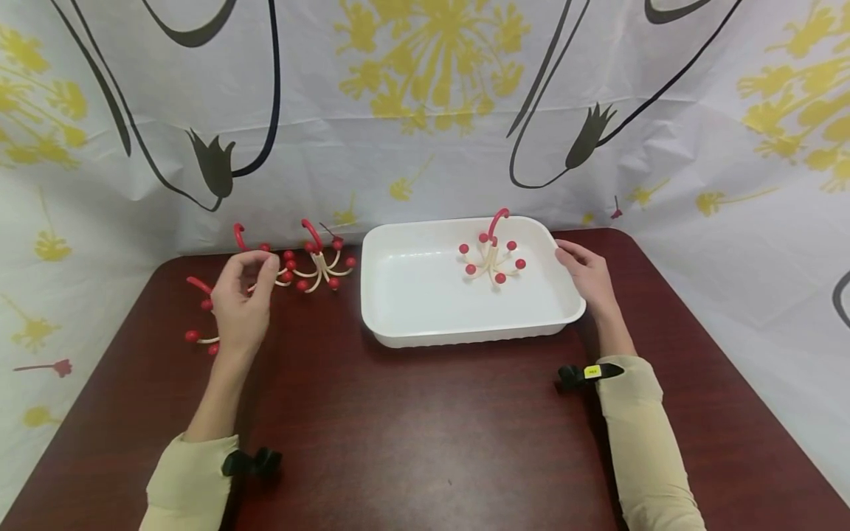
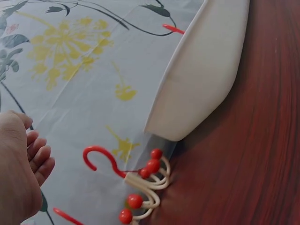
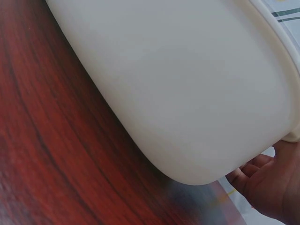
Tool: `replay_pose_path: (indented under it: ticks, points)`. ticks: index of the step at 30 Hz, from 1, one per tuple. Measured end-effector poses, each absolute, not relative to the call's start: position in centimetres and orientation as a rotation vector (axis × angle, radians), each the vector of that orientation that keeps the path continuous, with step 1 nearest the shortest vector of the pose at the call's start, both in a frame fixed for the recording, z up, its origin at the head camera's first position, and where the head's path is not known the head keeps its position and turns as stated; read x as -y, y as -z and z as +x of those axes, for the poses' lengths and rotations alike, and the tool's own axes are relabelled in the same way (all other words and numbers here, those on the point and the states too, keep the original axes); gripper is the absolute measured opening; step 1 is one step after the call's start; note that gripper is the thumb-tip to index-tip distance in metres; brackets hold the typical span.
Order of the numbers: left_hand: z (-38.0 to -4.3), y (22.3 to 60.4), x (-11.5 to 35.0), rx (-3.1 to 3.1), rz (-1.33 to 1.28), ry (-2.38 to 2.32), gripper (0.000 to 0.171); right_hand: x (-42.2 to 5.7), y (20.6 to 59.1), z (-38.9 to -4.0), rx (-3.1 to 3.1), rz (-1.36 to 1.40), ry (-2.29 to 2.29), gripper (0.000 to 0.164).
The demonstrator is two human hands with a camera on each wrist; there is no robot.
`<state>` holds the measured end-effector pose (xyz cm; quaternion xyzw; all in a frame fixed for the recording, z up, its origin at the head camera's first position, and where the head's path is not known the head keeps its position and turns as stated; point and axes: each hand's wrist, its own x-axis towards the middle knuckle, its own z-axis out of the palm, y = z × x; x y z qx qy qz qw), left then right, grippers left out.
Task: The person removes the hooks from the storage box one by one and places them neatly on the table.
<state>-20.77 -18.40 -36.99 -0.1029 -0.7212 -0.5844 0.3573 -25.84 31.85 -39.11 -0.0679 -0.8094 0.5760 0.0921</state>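
In the head view, a white plastic tray [image 1: 425,335] sits at the back of the table. My right hand [image 1: 587,276] grips its right rim, the thumb on top; in the right wrist view, curled fingers [image 3: 251,173] show under the tray end. Inside stands a multi-prong hanger [image 1: 491,262] with a red hook and red ball tips. My left hand [image 1: 244,310] is raised at the left with bent fingers and nothing seen in them. It partly hides two similar hangers; another hanger [image 1: 320,267] stands between it and the tray, also in the left wrist view.
A dark red-brown wooden table [image 1: 425,428] lies under everything. Behind it hangs a white patterned cloth [image 1: 425,169] with yellow and grey flowers, close to the tray and hangers. Black straps [image 1: 587,374] sit on both wrists over light sleeves.
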Motion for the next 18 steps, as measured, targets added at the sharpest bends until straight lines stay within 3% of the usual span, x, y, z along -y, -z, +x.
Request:
replay_pose_path:
  ticks: [18]
  points:
    - [-22.5, 38.2, 13.2, 1.934, -0.351, 1.606, 0.017, -33.6, 41.7, -27.8, 2.372, -0.22, -1.734, 0.048]
